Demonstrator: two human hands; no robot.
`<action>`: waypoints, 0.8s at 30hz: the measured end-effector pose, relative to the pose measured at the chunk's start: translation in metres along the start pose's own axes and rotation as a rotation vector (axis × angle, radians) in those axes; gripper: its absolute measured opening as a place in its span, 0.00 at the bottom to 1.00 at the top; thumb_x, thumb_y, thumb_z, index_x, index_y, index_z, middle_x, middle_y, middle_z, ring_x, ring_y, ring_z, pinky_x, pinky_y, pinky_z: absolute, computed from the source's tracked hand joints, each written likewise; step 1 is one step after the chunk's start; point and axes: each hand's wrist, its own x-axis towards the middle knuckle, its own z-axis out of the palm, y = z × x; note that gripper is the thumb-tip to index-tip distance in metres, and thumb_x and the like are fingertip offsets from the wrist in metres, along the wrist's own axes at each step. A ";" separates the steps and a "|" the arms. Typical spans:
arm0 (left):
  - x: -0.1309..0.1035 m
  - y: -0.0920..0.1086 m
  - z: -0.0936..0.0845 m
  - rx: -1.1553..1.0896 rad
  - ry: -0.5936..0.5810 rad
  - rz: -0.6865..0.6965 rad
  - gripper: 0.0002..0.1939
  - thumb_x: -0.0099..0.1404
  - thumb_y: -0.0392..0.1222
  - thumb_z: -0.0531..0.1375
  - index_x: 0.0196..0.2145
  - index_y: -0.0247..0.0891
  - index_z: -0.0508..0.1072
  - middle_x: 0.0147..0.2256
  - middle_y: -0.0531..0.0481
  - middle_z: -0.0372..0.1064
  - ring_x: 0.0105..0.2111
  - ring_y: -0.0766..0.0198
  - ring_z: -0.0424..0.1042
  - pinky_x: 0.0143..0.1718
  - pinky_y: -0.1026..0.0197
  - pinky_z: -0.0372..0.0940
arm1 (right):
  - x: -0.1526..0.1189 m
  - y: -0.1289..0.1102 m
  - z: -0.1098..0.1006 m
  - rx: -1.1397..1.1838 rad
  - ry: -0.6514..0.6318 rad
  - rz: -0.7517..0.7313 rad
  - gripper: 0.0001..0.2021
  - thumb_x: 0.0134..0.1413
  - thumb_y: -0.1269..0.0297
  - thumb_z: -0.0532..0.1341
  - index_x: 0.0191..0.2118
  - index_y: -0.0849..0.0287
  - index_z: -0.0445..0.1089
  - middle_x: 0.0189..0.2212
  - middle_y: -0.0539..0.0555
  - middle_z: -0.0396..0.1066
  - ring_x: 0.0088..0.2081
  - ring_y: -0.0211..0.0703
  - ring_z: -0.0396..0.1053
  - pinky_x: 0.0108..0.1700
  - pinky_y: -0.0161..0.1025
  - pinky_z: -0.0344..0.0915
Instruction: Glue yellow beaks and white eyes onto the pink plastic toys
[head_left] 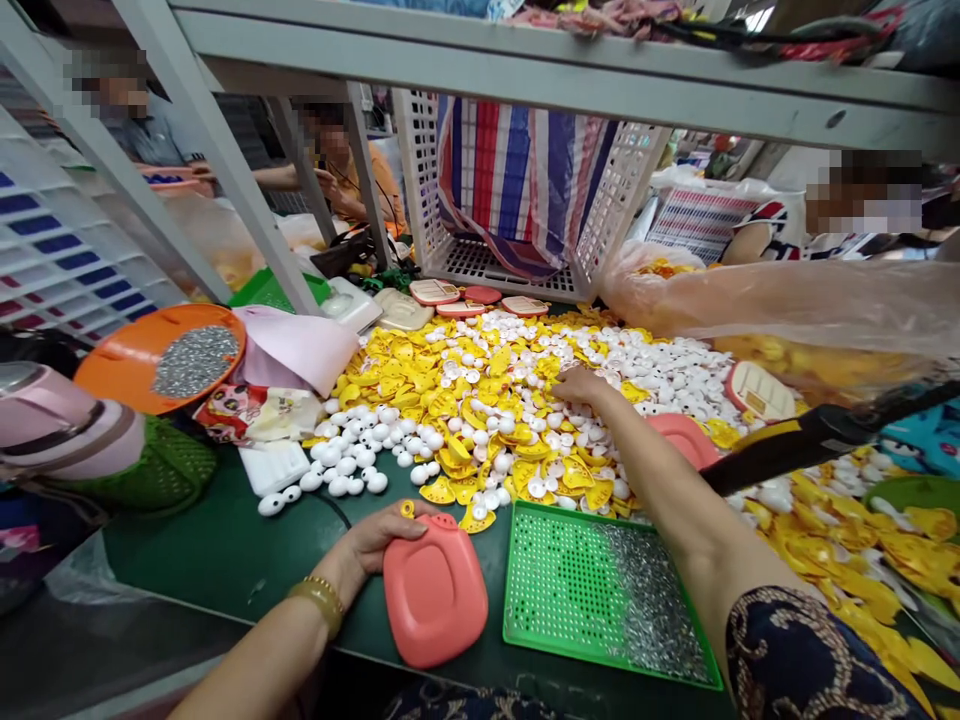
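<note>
My left hand [394, 530] grips the top left corner of a coral-red plastic plate [435, 595] with rounded corners, near the table's front edge. A small yellow ring shows by the fingers. My right arm stretches forward, and my right hand [583, 386] reaches into a wide heap of yellow plastic pieces [390, 370] and white round pieces [667, 370]. Its fingertips are among the pieces; what they hold, if anything, is too small to tell. Between my arms lies a green perforated tray [562, 580] with small metal screws [660, 610] on its right side.
An orange dish of metal pieces [195, 360] and a pink bottle [52, 410] stand at the left. A black and yellow tool [780, 450] juts in from the right. Behind the heap stands a white crate [420, 180] with a striped bag. Metal bars cross above; people sit beyond.
</note>
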 end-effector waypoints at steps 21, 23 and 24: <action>0.003 -0.006 -0.002 0.037 -0.057 0.006 0.19 0.44 0.37 0.72 0.35 0.27 0.80 0.33 0.38 0.78 0.29 0.58 0.76 0.34 0.62 0.71 | -0.049 0.014 -0.024 0.307 0.109 -0.117 0.12 0.57 0.66 0.57 0.41 0.64 0.76 0.35 0.58 0.77 0.36 0.45 0.74 0.41 0.42 0.69; 0.004 -0.006 -0.002 0.033 -0.057 0.005 0.19 0.44 0.37 0.72 0.36 0.27 0.80 0.33 0.39 0.78 0.29 0.58 0.77 0.33 0.62 0.71 | -0.029 0.008 -0.015 0.241 0.135 -0.063 0.13 0.58 0.67 0.56 0.42 0.66 0.75 0.37 0.61 0.77 0.39 0.49 0.74 0.44 0.44 0.68; 0.004 -0.006 -0.002 0.030 -0.060 0.006 0.19 0.44 0.36 0.72 0.36 0.27 0.80 0.33 0.39 0.78 0.29 0.58 0.77 0.33 0.62 0.71 | -0.021 0.004 -0.008 0.202 0.123 -0.043 0.12 0.56 0.66 0.58 0.42 0.67 0.75 0.38 0.62 0.77 0.42 0.52 0.74 0.46 0.46 0.67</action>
